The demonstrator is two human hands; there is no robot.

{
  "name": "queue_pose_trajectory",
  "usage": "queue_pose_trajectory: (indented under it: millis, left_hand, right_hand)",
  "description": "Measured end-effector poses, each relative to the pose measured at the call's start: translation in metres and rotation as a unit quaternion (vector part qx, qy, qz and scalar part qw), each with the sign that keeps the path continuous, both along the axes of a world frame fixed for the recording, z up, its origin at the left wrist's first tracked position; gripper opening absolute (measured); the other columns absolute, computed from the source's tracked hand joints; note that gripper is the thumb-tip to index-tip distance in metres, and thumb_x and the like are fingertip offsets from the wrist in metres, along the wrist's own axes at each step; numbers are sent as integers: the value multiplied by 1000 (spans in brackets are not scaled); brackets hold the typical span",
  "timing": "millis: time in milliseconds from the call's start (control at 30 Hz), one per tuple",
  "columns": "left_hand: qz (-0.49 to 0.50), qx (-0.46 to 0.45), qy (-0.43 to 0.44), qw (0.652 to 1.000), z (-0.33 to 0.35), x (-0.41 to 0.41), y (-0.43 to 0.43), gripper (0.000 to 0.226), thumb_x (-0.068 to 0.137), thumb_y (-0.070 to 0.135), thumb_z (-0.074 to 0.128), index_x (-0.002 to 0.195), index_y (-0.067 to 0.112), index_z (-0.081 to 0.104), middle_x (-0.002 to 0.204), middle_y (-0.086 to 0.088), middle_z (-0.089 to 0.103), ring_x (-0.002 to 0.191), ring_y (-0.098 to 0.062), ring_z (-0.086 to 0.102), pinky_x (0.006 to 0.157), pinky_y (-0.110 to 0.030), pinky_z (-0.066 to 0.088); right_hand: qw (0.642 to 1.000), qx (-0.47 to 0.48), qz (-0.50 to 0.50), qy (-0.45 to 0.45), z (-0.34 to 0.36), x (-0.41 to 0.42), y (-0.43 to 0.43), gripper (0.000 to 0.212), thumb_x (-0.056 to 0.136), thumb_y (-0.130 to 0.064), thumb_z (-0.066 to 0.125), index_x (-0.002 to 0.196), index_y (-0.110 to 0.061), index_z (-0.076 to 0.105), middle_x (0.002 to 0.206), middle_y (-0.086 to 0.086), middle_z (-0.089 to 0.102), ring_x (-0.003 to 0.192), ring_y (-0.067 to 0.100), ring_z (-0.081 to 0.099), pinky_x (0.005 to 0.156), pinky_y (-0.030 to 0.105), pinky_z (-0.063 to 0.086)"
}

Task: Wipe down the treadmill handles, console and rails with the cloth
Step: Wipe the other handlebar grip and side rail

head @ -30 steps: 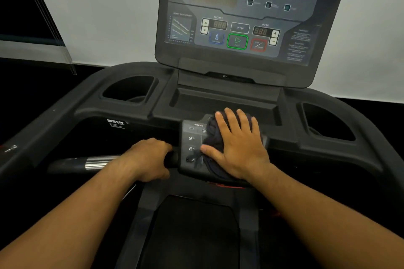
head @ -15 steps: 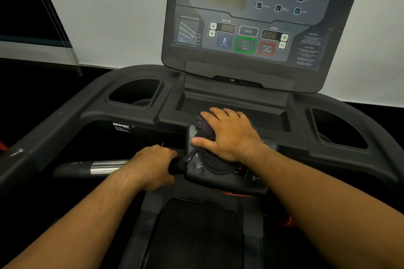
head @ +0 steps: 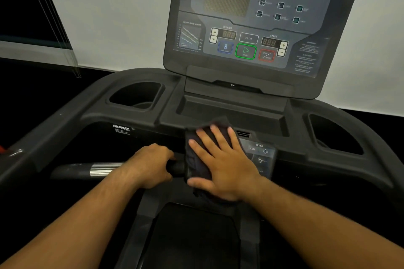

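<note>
Cloth (head: pixel 193 165) is pinned flat on the left half of the control pad (head: pixel 262 157), at the centre of the front handle bar (head: pixel 98 169). It is pressed down by the right hand (head: pixel 225 166), fingers straight and spread, with cloth edges showing past the fingertips and thumb. The bar is gripped by the left hand (head: pixel 150 166), fingers curled round it, just beside the pad's left edge. The pad's SPEED side is left uncovered.

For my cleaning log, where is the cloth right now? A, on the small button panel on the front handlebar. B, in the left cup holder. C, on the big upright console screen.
A: the right hand presses the cloth flat on the button panel of the handlebar, beside its SPEED keys.
</note>
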State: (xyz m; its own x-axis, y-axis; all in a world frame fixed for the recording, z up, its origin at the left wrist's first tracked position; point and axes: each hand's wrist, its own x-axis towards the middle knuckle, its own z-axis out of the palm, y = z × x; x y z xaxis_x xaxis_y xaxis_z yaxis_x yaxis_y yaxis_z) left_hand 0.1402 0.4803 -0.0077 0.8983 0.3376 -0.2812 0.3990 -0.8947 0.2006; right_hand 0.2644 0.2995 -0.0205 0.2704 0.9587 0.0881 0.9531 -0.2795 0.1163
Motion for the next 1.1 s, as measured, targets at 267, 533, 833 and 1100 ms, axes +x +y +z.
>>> queue_pose_trajectory:
  millis: [267, 533, 833, 1100]
  left_hand:
    - [20, -26, -1, 999, 2, -2, 2, 21, 70, 37, 78, 80, 34, 60, 84, 9, 62, 83, -16, 63, 73, -31, 52]
    - [19, -43, -12, 999, -1, -4, 7, 51, 68, 44, 80, 116, 35, 66, 104, 11, 68, 96, -11, 63, 86, -34, 54]
    - [-9, -9, 8, 1000, 2, 2, 6, 38, 73, 40, 78, 108, 31, 69, 101, 7, 68, 95, -16, 64, 81, -32, 52]
    - [-7, 9, -2, 1000, 4, -1, 3, 37, 73, 44, 78, 106, 29, 67, 103, 3, 69, 95, -21, 65, 74, -30, 50]
  right_hand:
    - [992, 73, -106, 5, 25, 12, 61, 64, 91, -70, 26, 125, -23, 53, 124, 2, 59, 119, 25, 47, 103, 46, 32]
    - [999, 23, -42, -7, -17, -12, -49, 66, 95, -64, 30, 149, -28, 36, 155, -1, 37, 145, 29, 28, 115, 59, 12]
    - [970, 64, -232, 29, 13, 35, -8, 80, 88, -74, 12, 154, -30, 20, 161, 2, 22, 148, 31, 16, 118, 55, 4]
    - [987, 93, -125, 27, -3, -23, 45, 70, 97, -58, 23, 155, -19, 18, 164, 4, 14, 151, 28, 1, 120, 51, -4]
